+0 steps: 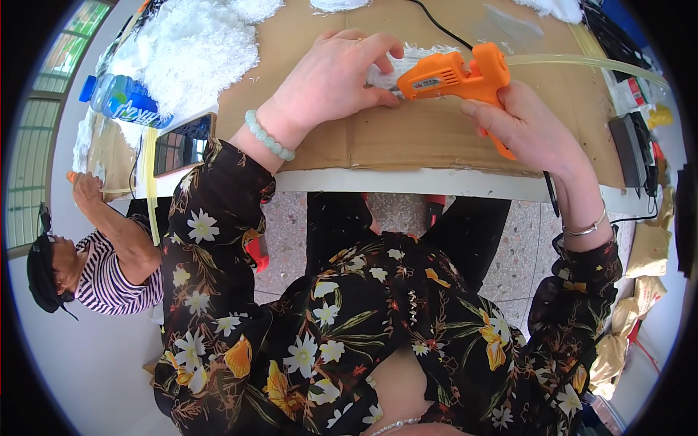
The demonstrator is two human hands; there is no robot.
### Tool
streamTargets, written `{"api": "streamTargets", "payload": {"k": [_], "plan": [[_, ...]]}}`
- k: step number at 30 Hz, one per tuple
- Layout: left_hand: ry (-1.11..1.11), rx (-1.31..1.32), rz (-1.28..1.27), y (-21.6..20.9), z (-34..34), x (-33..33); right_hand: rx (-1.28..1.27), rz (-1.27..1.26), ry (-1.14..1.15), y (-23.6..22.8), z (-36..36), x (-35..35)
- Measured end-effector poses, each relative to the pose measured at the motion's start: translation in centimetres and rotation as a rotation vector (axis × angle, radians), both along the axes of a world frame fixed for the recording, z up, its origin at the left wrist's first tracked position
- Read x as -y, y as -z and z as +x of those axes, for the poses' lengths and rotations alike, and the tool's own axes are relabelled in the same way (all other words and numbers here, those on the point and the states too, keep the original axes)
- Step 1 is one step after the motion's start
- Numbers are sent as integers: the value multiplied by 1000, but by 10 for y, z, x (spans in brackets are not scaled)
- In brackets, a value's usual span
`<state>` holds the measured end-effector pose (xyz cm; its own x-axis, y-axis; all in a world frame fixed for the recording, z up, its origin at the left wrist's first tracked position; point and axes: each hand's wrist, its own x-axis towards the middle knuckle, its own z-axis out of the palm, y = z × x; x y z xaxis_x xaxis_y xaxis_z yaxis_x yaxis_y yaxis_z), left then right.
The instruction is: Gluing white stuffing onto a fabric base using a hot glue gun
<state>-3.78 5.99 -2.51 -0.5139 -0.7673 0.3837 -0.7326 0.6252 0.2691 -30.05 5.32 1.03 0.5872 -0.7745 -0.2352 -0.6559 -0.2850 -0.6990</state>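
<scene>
Right hand [527, 127] grips orange glue gun [454, 75] — nozzle beside left hand [331, 76].

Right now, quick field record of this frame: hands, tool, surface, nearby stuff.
left hand: left hand pressed flat on a white fluffy piece, fingers over it
right hand: right hand grips the handle of an orange glue gun
tool: nozzle points left at the white piece, beside the left fingertips; black cord runs away behind it
surface: brown cardboard sheet on a table
nearby: heap of white fluff, blue-capped bottle, phone
others: a person in a striped top at far left
</scene>
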Motion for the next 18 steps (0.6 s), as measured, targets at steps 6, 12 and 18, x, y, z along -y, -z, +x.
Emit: {"api": "streamTargets", "payload": {"k": [6, 12, 18], "plan": [[-13, 6, -33, 0, 0, -1, 44, -18, 21, -3, -10, -1], [24, 107, -177, 1, -5, -2, 7, -3, 113, -8, -14, -5], [16, 133, -243, 5, -6, -2, 90, -82, 119, -1, -20, 0]]}}
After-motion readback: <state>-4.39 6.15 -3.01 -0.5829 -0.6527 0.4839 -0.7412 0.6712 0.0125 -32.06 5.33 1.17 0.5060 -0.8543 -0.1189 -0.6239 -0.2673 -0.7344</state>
